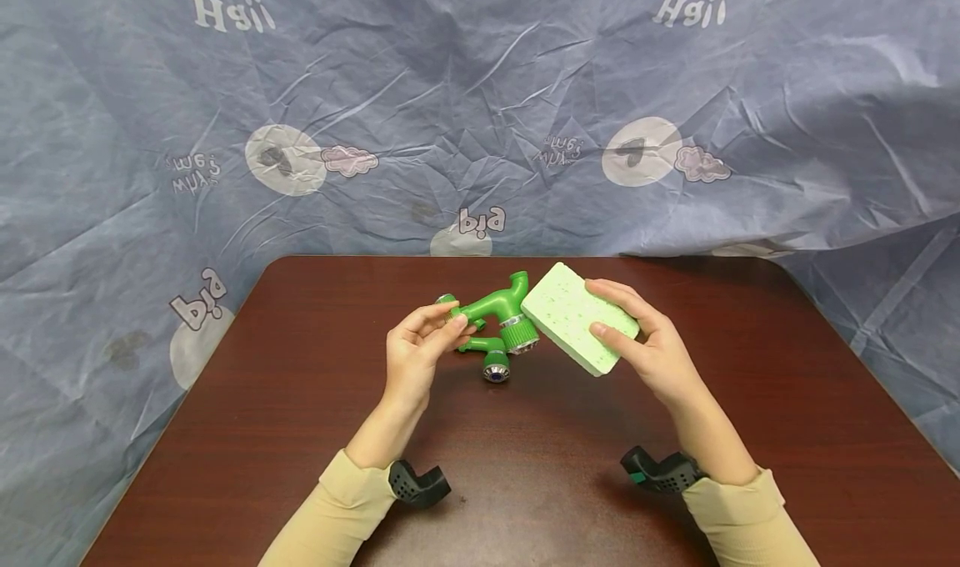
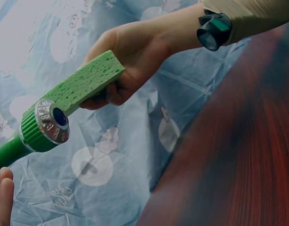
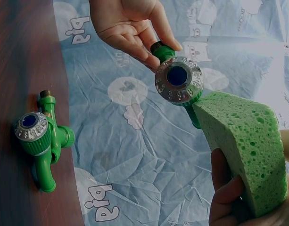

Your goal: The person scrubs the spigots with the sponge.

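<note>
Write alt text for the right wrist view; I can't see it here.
Right hand holding a green sponge close beside a silver-capped green faucet held in the left hand. At the picture's left, a second green faucet rests on a reddish-brown table; patterned blue cloth fills the background.

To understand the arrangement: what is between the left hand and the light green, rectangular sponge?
In the head view, a curved glossy green tap, held by the left hand, lies between it and the sponge; a second green tap shows behind.
</note>
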The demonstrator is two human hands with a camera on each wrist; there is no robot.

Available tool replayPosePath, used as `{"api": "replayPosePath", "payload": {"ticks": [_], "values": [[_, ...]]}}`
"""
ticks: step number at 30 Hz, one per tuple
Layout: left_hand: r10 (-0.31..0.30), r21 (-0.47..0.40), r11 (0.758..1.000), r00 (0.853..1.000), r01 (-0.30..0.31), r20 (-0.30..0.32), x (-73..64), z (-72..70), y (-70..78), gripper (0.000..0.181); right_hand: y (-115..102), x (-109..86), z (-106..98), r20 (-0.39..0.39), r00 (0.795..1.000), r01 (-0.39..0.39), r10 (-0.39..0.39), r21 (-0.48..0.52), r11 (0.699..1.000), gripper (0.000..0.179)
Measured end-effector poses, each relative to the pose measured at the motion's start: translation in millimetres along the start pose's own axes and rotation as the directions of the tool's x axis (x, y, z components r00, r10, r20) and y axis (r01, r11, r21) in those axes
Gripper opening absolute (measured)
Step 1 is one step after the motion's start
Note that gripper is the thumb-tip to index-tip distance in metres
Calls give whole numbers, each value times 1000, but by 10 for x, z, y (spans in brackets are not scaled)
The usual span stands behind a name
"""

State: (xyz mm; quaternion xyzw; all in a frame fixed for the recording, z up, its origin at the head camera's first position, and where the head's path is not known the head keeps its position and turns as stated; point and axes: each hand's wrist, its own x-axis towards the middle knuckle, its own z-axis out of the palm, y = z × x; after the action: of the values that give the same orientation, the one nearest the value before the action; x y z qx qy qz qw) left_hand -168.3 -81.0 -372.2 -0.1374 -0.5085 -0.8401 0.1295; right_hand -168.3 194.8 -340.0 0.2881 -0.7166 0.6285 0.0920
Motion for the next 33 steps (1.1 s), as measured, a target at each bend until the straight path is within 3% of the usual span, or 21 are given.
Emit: {"api": "replayPosePath", "payload": {"ticks": [12, 20, 26, 33], "values": [[-32, 13, 999, 999, 32, 9, -3, 5, 14, 25, -3, 0, 26, 21, 1000, 8, -8, 5, 1000, 44], [-52, -31, 998, 997, 53, 49, 6, -1, 9, 26, -2, -4, 32, -8, 1000, 2, -2, 20, 1000, 44], [-99, -57, 993, 994, 102, 50, 5, -6, -1, 33, 1, -1, 32, -12, 1000, 4, -3, 26, 1000, 44], [-117, -29, 993, 992, 118, 53, -19, 30, -23, 34, -4, 1, 57, 6, 1000, 17, -18, 6, 1000, 44]]}}
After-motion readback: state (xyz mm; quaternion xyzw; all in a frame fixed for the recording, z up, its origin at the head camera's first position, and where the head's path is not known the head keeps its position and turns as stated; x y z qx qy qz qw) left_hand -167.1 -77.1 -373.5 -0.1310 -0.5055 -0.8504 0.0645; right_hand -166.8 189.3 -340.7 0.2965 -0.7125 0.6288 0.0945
